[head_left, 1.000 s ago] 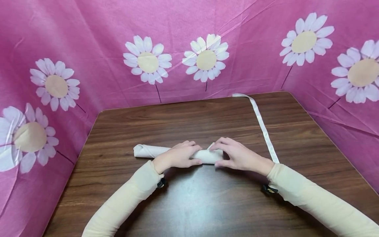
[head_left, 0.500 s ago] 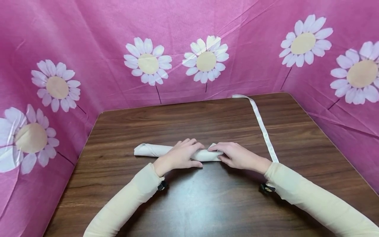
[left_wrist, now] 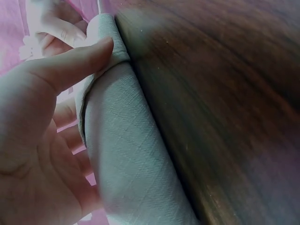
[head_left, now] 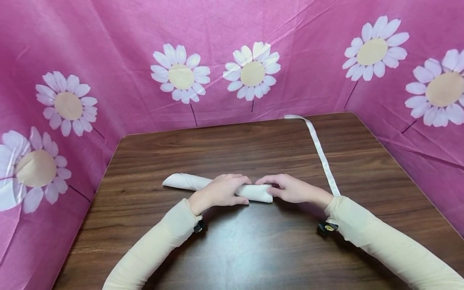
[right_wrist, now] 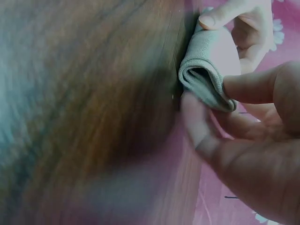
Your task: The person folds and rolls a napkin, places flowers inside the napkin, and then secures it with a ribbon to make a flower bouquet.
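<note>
Beyond the half-closed left hand (head_left: 218,191), the gripped cloth roll (head_left: 256,193) might be skewed by loose pinching of the right hand (head_left: 293,189).

My long white cloth roll (head_left: 195,183) is lying on its side at twelve o'clock from me. Its pointy end (head_left: 169,181) is poking toward nine o'clock. Its squashed, hollow end (right_wrist: 210,86) is facing three o'clock, showing layers.

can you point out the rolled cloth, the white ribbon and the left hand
Rolled cloth (head_left: 255,193): head view, on the stretch bared between the hands.
White ribbon (head_left: 320,152): head view, about midway along its visible length.
Left hand (head_left: 220,191): head view, on the back of the hand.
</note>
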`<state>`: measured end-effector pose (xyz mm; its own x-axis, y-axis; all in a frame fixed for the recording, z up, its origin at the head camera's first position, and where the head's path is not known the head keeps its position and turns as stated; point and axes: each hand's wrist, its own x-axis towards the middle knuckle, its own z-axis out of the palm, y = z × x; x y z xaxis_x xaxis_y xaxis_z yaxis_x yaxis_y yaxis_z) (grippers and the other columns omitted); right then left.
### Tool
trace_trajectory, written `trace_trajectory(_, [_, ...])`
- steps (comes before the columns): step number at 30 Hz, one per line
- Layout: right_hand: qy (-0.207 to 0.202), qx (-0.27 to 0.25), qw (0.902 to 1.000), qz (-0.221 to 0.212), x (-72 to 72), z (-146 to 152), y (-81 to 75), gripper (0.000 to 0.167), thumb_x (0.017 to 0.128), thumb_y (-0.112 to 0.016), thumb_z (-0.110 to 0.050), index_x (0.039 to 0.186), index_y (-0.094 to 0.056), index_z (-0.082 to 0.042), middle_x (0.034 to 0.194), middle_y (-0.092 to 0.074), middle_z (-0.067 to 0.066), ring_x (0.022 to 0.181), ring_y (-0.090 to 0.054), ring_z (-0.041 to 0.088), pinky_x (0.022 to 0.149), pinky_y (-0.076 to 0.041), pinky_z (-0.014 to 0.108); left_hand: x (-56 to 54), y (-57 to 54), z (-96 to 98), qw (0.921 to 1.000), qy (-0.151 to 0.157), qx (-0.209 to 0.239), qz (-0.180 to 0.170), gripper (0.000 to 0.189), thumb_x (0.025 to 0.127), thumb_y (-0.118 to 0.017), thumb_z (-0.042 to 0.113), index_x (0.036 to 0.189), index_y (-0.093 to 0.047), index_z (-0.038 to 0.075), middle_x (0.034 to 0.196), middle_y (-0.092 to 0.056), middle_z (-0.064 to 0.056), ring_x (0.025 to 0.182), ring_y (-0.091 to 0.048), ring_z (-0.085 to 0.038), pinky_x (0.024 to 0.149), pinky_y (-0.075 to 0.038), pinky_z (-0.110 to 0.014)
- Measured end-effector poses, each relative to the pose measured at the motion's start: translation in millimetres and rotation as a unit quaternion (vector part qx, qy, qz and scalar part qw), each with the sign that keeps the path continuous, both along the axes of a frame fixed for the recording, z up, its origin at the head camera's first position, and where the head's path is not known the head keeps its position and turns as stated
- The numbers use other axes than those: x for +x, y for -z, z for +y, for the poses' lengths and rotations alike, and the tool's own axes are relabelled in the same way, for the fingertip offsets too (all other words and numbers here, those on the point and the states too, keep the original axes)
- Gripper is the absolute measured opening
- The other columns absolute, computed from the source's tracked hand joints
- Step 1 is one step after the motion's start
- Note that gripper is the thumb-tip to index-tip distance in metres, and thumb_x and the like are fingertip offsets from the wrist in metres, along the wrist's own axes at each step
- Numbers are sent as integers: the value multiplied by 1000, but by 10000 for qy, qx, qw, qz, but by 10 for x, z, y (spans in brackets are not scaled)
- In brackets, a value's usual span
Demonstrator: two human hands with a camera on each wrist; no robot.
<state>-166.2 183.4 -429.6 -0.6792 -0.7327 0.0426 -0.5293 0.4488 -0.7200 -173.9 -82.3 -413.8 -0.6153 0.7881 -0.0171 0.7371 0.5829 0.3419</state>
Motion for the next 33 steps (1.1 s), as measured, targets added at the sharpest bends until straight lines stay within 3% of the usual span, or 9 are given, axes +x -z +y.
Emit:
trace_trajectory(7, [184, 466, 9983, 282, 15, -15, -1, 33, 102, -55, -5, 134, -63, -7, 122, -62, 10, 103, -59, 19, 86, -49, 40, 8, -4, 4, 9997, -163, -155, 24, 49, 89, -78, 43, 128, -65, 17, 116, -65, 3, 104, -61, -16, 88, -49, -41])
trace_trajectory(12, [361, 622, 9972, 217, -6, -24, 4, 32, 102, -56, -4, 133, -64, -6, 119, -59, 11, 99, -57, 19, 84, -49, 39, 9, 5, -10, 9993, -297, 116, 205, 53, 89, -78, 43, 132, -62, 18, 120, -62, 1, 110, -57, -19, 88, -46, -42])
trace_trajectory(18, [244, 598, 9978, 127, -44, -20, 30, 34, 102, -54, -4, 135, -59, -6, 119, -66, 9, 104, -61, 20, 89, -50, 43, -13, 27, -26, 9940, -461, 665, 741, 44, 83, -84, 39, 119, -67, 19, 110, -62, 2, 99, -55, -17, 80, -43, -38])
trace_trajectory(21, [204, 579, 9980, 155, -57, -20, 43, 32, 101, -56, -5, 132, -62, -8, 114, -67, 5, 96, -61, 16, 83, -51, 39, -4, 12, -29, 9920, -484, 736, 902, 37, 81, -86, 37, 109, -70, 18, 101, -62, 2, 92, -55, -17, 76, -45, -37])
trace_trajectory(24, [225, 587, 9978, 226, -62, -25, 37, 30, 101, -58, -7, 131, -64, -10, 109, -63, 3, 88, -56, 14, 78, -48, 35, 16, 1, -24, 9929, -503, 604, 892, 32, 83, -85, 35, 105, -70, 17, 96, -60, 3, 88, -56, -17, 74, -48, -34])
trace_trajectory(30, [130, 550, 9984, -37, -72, -51, 38, 34, 104, -61, -25, 132, -64, -7, 115, -68, 3, 93, -59, 13, 81, -50, 34, 61, -22, -7, 9959, -528, 392, 623, 30, 85, -84, 30, 105, -70, 14, 96, -59, 1, 87, -57, -18, 77, -50, -35])
trace_trajectory(33, [47, 571, 9984, -24, -83, -84, 68, 35, 102, -65, -26, 130, -65, -5, 112, -70, 0, 88, -59, 10, 78, -50, 32, 87, -13, -4, 9964, -533, 432, 504, 29, 84, -85, 27, 104, -70, 12, 96, -60, -1, 86, -58, -20, 79, -50, -36])
